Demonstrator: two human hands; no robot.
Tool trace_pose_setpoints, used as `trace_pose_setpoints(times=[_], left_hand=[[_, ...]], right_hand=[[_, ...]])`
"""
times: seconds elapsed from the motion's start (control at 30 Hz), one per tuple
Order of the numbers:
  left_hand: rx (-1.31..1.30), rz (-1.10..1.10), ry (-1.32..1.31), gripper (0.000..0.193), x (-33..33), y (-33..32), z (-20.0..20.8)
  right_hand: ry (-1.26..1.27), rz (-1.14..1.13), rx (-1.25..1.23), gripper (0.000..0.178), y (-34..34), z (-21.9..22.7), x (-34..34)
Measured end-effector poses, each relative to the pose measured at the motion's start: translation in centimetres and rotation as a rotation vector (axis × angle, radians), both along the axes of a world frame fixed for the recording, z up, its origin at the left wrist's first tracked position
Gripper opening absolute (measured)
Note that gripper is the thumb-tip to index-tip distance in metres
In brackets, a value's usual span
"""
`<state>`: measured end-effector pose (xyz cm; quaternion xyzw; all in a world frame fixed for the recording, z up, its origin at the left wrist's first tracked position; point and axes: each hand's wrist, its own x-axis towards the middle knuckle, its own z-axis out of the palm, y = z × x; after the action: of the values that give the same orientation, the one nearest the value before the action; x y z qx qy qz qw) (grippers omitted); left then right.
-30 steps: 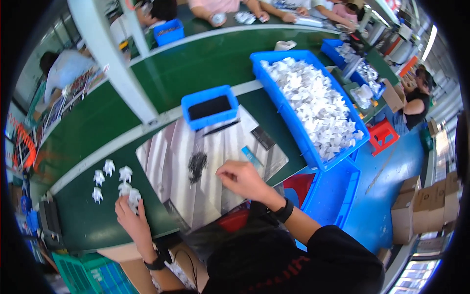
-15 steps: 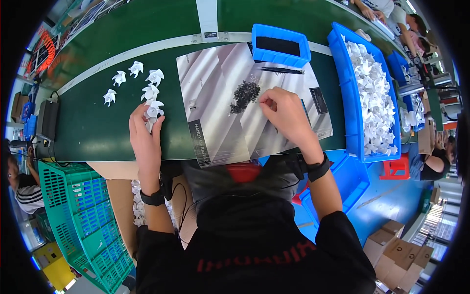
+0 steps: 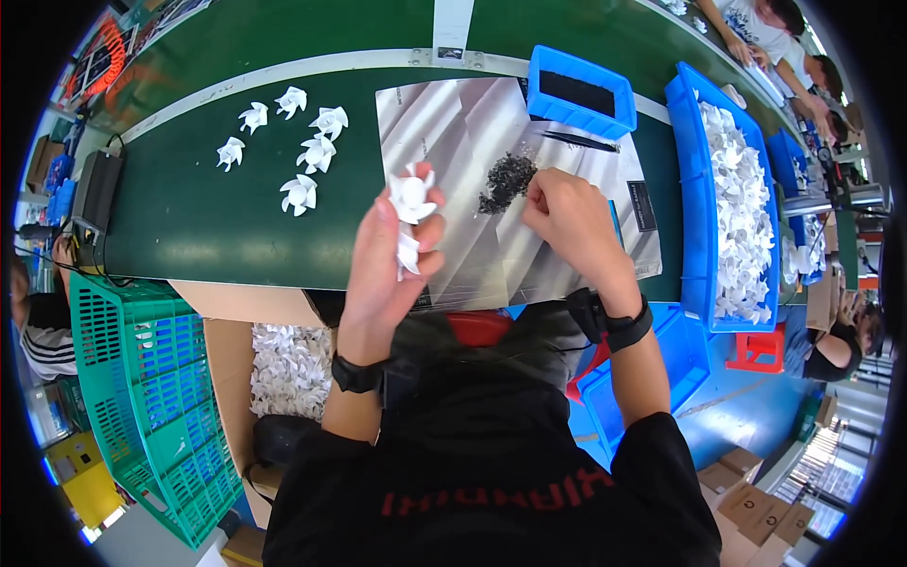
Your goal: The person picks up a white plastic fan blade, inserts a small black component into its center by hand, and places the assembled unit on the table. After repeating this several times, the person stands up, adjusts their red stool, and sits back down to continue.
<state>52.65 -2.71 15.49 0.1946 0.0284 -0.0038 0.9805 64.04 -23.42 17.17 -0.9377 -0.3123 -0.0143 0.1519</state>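
My left hand is raised over the near left edge of a grey printed sheet, its fingers wrapped round white plastic fan wheels. One fan wheel faces up at the fingertips, and a second fan wheel shows lower between the fingers. Beside a heap of tiny black parts on the sheet, my right hand is closed in a pinch; whatever it grips is hidden. Several loose fan wheels, one of them the nearest fan wheel, lie on the green tabletop at the left.
Dark tweezers lie below a small blue bin of black material. At the right, a long blue tray is heaped with fan wheels. A green crate and a carton of white parts stand below the table's left edge.
My left hand has lifted fan wheels off the tabletop and carried them right, over the sheet. My right hand stays pinched by the black heap. The whole view has shifted slightly.
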Motion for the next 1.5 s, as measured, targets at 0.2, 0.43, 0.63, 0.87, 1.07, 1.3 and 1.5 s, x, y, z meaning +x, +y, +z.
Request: trace_pose_setpoints(times=[0.2, 0.43, 0.63, 0.87, 1.07, 1.3, 1.5], left_hand=[[1.275, 0.334, -0.07, 0.047, 1.0, -3.2, 0.1], [1.754, 0.433, -0.258, 0.056, 1.8, -5.0, -0.6], [1.785, 0.465, -0.32, 0.058, 1.8, -5.1, -1.4], [1.911, 0.424, -0.319, 0.06, 1.4, -5.1, -1.6], [1.981, 0.439, -0.35, 0.061, 1.7, -5.5, -1.5], [1.954, 0.354, -0.383, 0.06, 1.4, -5.5, -1.4], [1.886, 0.371, -0.392, 0.059, 1.4, -5.4, -1.5]], right_hand=[[0.56, -0.02, 0.872, 0.006, 0.4, 0.3, -3.8], [0.467, 0.03, 1.027, 0.009, 1.0, -2.0, -5.5], [0.471, -0.044, 1.085, 0.01, 1.5, -2.6, -5.8], [0.269, -0.076, 0.918, 0.01, 1.5, -2.1, -6.3], [0.107, -0.056, 0.778, 0.009, 0.7, -1.4, -6.4], [0.181, 0.061, 0.699, 0.006, -0.5, -0.5, -4.6], [0.203, 0.004, 0.807, 0.007, -0.5, -1.0, -5.1]])
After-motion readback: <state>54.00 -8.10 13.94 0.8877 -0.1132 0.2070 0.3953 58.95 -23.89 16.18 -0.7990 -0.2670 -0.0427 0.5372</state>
